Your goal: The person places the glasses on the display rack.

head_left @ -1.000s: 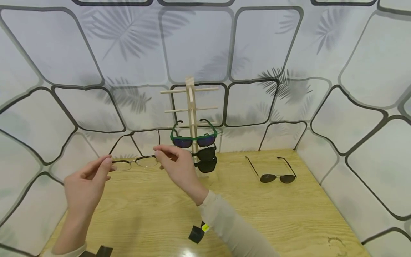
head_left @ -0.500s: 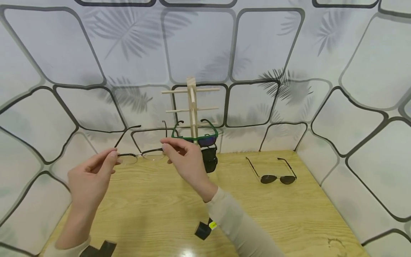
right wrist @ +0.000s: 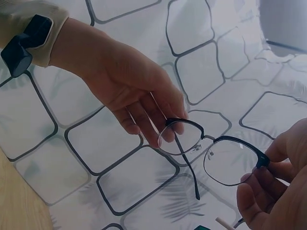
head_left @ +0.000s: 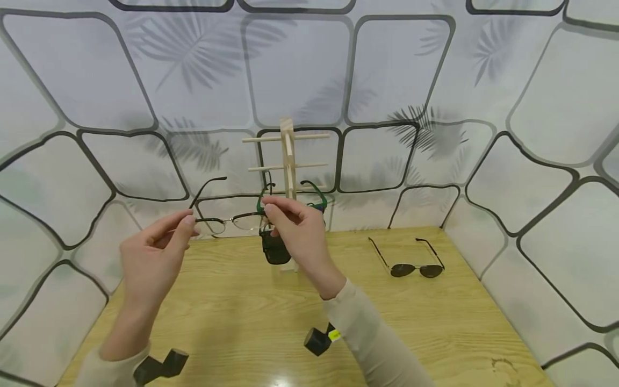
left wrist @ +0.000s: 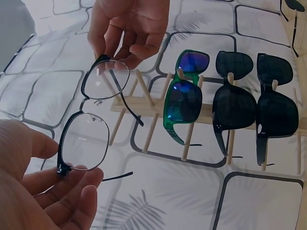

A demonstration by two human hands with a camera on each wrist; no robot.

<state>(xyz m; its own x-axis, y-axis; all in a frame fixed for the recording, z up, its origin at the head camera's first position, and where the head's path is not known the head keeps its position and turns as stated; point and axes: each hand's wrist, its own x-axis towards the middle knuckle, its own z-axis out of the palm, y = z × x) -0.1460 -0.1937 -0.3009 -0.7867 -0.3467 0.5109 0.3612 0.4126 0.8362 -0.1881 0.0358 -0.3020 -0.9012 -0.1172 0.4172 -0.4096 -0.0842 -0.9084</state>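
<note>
My left hand [head_left: 157,252] and right hand [head_left: 307,242] hold a pair of clear eyeglasses [head_left: 249,214] between them, each pinching one end of the dark brow frame. The lenses [left wrist: 85,139] are thin-rimmed, and the temples stand unfolded, pointing away toward the wall. Just beyond is a wooden display rack [head_left: 286,129] with pegs. On its lower pegs hang green-framed sunglasses [left wrist: 183,103] with blue lenses and two black pairs, one [left wrist: 234,108] beside the other [left wrist: 278,115]. In the head view my right hand covers much of them.
Aviator sunglasses [head_left: 403,270] lie unfolded on the wood-grain table [head_left: 435,322] to the right. Patterned white walls [head_left: 396,70] enclose the table at the back and sides. Black wrist-worn devices [head_left: 317,341] show by both sleeves.
Both hands have moved right and slightly up with the eyeglasses, bringing them closer to the rack. The right hand now overlaps the hung sunglasses in the head view.
</note>
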